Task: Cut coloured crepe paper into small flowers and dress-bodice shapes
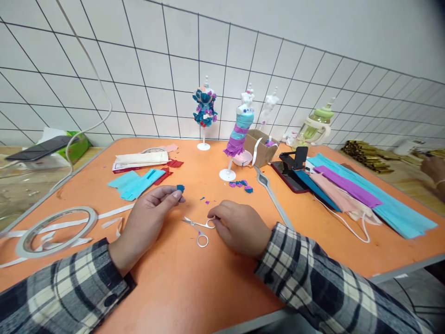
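Between thumb and fingertips, my left hand [149, 218] pinches a small crumpled piece of dark teal crepe paper [180, 188]. My right hand [241, 228] has its fingers closed on one loop of small white-handled scissors [200, 225]. The scissors' blades stand apart and point left, and the other loop is free, near the tabletop. Tiny teal and purple paper scraps [207, 202] lie beyond the scissors. Behind my right hand sits a small group of purple and teal paper flowers [240, 184].
Mini dress forms, one in blue and purple strips [238, 134] and one in teal flowers [205, 107], stand at the back. A tape roll [91, 218] and blue paper [139, 183] are left. A phone [290, 177], crepe sheets [375, 197] and a bottle [316, 125] are right.
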`<state>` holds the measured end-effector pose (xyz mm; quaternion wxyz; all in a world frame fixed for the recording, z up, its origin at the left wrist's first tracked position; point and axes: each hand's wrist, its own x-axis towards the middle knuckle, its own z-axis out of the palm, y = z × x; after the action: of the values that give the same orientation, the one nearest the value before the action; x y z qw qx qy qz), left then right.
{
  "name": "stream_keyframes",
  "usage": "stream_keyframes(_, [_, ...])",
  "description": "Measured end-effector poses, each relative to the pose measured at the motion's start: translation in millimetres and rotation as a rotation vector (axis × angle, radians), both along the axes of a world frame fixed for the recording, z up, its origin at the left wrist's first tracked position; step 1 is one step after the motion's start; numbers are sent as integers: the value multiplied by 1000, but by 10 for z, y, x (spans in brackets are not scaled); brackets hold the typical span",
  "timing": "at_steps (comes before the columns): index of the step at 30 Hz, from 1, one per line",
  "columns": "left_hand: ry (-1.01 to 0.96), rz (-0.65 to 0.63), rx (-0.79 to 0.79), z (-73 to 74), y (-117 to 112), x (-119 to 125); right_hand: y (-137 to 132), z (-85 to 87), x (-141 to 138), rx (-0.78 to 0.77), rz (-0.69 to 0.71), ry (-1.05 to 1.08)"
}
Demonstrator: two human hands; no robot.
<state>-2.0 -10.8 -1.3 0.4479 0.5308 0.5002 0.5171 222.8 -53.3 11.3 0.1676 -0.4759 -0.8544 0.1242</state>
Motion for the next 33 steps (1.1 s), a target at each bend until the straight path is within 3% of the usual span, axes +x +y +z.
stream_keyframes(4, [22,-15,-69,20,-4,19,-82,53,-83,-7,74,-191])
stream_keyframes(9, [34,-84,-132,23,-5,34,-37,114,-9,-54,16,-366])
stream_keyframes(16, [-478,-191,-341,-27,48,60,2,144,76,-112,-131,-487])
stream_keyframes(19, [-595,-140,-365,-3,71,65,85,85,105,-84,-203,-367])
stream_keyframes(22, [-614,-119,-384,13,73,49,193,19,149,-145,-177,-33])
stream_keyframes(27, [-543,-231,-377,-3,23,40,210,21,145,-610,-13,554])
stream_keyframes(30, [-476,-278,-356,5,-5,66,130,57,95,-769,29,618])
stream_keyframes(33, [-381,-317,-329,4,-18,79,75,48,52,-759,23,585])
